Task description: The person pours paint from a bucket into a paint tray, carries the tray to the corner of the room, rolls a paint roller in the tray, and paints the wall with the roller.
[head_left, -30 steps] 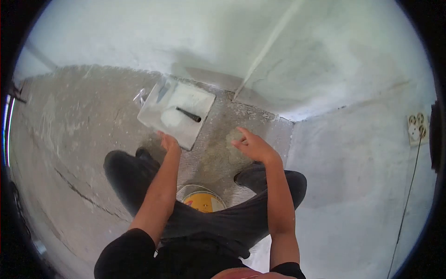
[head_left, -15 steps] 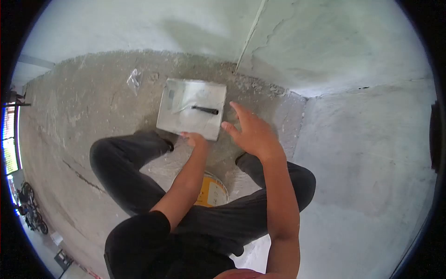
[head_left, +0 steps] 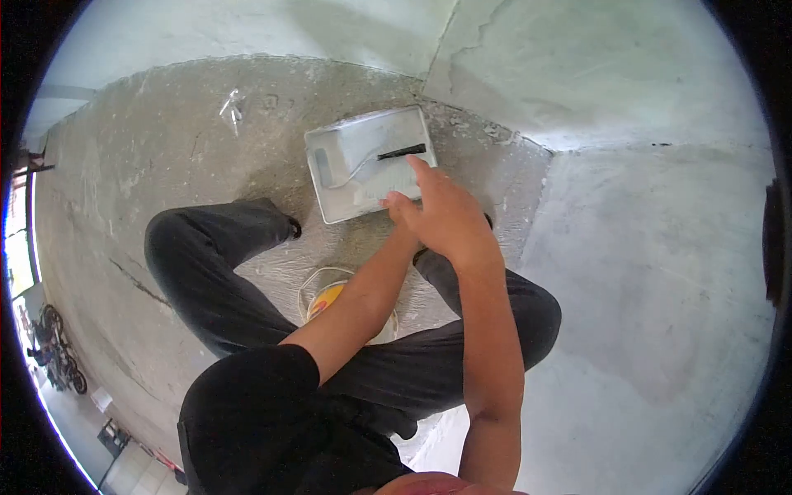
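A white paint tray (head_left: pixel 334 202) is in front of me above the floor line of my feet, tilted, with a paint roller frame (head_left: pixel 402 152) with a black handle and thin bent wire lying in it. My left hand (head_left: pixel 406 221) is at the tray's near right edge and appears to grip it; its fingers are mostly covered by my right hand. My right hand (head_left: pixel 454 214) passes over it, thumb and forefinger spread, fingertips near the black handle. Whether they touch the handle or the tray's rim I cannot tell.
Between my legs stands a yellow and white bucket (head_left: pixel 327 299) with a wire handle, partly behind my left forearm. A crumpled clear plastic wrapper (head_left: pixel 233 111) lies on the concrete floor (head_left: pixel 198 157). Pale walls (head_left: pixel 627 272) meet in a corner. A motorcycle (head_left: pixel 58 346) stands far left.
The tray has turned and shifted up and to the right, showing more of its inside. My left hand has moved right along with it, beneath my right hand, which has risen slightly.
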The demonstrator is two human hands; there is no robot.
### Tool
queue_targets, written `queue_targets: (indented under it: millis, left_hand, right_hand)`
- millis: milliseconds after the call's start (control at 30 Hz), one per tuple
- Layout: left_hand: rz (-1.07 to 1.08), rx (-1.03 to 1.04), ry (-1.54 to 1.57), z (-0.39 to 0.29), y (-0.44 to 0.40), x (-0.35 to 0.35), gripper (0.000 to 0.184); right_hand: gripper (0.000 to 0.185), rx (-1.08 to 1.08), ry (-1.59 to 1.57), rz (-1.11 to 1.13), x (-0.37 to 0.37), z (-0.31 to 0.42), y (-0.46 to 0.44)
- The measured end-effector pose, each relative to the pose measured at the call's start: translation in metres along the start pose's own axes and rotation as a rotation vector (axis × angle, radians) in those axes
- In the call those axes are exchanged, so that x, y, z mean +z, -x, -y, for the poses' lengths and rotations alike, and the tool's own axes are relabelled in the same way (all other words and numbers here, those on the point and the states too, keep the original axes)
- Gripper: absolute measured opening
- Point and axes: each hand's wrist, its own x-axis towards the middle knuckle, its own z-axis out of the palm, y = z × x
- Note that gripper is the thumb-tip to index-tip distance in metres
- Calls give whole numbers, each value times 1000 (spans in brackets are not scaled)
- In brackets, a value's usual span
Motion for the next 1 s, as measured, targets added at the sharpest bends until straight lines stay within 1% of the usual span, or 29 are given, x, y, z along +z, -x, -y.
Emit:
queue_targets:
  millis: [133,200,300,367,400,433,467,500,533,567,600,633,667,700,733,767,800,833,867,900,933,967,1000]
  left_hand:
    - [195,-24,-137,3,-2,-12,78]
    - [301,-43,-269,4,-3,-25,76]
    - [502,-33,-589,-4,-4,-55,73]
    - [669,34,-886,-19,-11,-70,72]
    - [781,122,-1065,-26,-18,-74,71]
    - [979,324,-1298,-34,-38,-65,68]
    - [1147,624,-1523,-42,-57,-57,66]
    - [1266,948,-1646,-50,-76,-49,65]
    - [1213,1065,-1830,-96,-45,-44,64]
    - [1052,1052,-1817,-130,-27,-43,70]
    - [1023,980,-1949,-176,3,-35,74]
    - [772,1008,-1931,-210,34,-37,77]
    - [734,1048,-1850,-245,75,-41,78]
    - [680,1100,-1728,-271,106,-43,68]
    - [999,1342,-1488,-297,79,-38,67]
    - [1005,1348,-1471,-306,96,-39,67]
    - [956,1213,-1302,-322,130,-43,66]
    - [901,1072,-1132,-336,162,-49,66]
    - [902,1069,-1112,-339,191,-59,66]
    - [797,1243,-1241,-337,222,-65,67]
    - [663,1422,-1360,-342,239,-65,67]
    - [638,1421,-1335,-350,240,-63,67]
    - [735,1418,-1396,-355,237,-63,69]
  right_hand:
    - [64,-15,-7,-38,-1,-7,5]
    - [63,-44,-11,-57,0,-10,5]
    - [64,-18,-109,-88,-9,-14,4]
    - [59,41,-126,-124,-16,-15,1]
    - [59,41,-120,-128,-15,-18,-3]
    - [57,32,-127,-157,-23,-59,8]
    - [54,18,-126,-181,-19,-62,5]
    - [54,24,-119,-177,-17,-61,3]
    - [53,57,-138,-118,-18,-60,-1]
    - [53,95,-158,-59,-15,-58,-5]
    - [53,92,-152,-49,-3,-63,-8]
    - [52,122,-111,-70,15,-72,-16]
    - [51,154,-71,-103,38,-86,-24]
    - [51,177,-51,-57,63,-101,-30]
    - [50,206,-29,-11,87,-115,-31]
    - [49,214,42,78,100,-121,-27]
    - [48,224,113,160,112,-126,-26]
    - [46,225,85,182,131,-143,-33]
    - [44,225,56,216,151,-158,-38]
    - [44,219,77,224,166,-166,-34]
    - [41,230,115,152,177,-170,-37]
    - [38,236,149,85,186,-173,-52]
    - [38,216,167,110,193,-179,-68]
